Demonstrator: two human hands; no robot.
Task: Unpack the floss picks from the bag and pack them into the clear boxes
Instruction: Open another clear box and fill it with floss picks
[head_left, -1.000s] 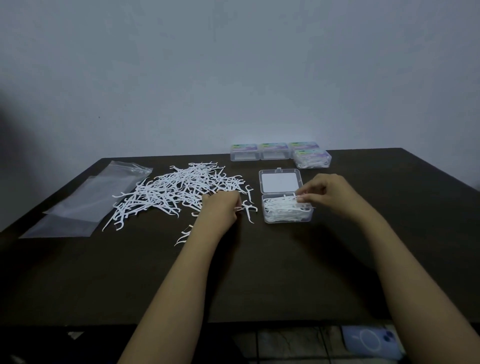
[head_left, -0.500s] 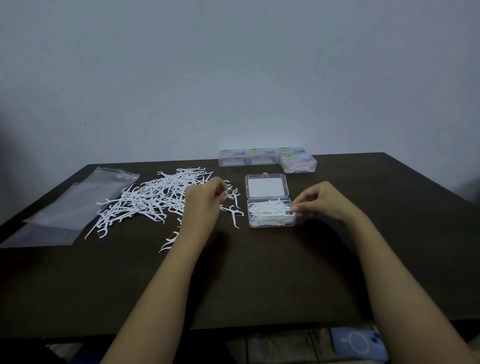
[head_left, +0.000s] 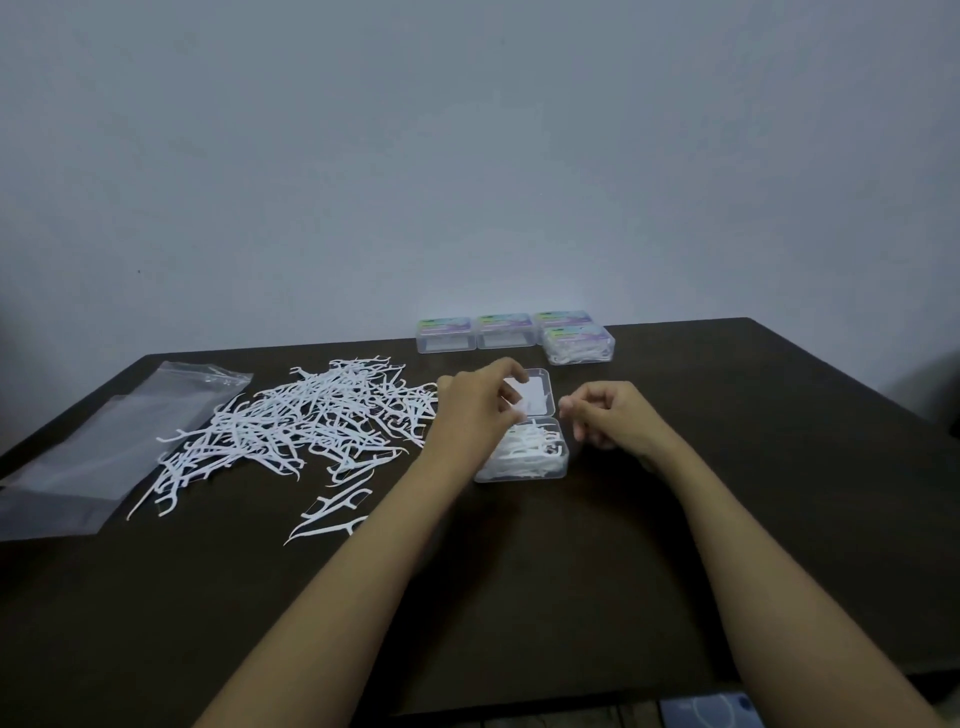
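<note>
A loose pile of white floss picks (head_left: 311, 421) is spread over the dark table (head_left: 753, 467), left of centre. An open clear box (head_left: 519, 475) lies beside it, partly filled with picks, its lid (head_left: 543, 397) folded flat behind it. My left hand (head_left: 475, 415) hovers over the box and lid, fingers curled, pinching what looks like a white floss pick at the fingertips. My right hand (head_left: 615, 418) hangs just right of the box with loosely curled fingers and nothing visible in them. The empty clear bag (head_left: 104, 441) lies flat at the far left.
Three closed clear boxes with coloured labels (head_left: 506, 331) stand in a row at the table's back edge. A fourth box (head_left: 579, 347), full of picks, sits in front of the rightmost one. A few stray picks (head_left: 332, 514) lie near my left forearm.
My left hand has moved right from the pile's edge to above the open box. My right hand has lifted off the box's right edge and now sits beside it.
</note>
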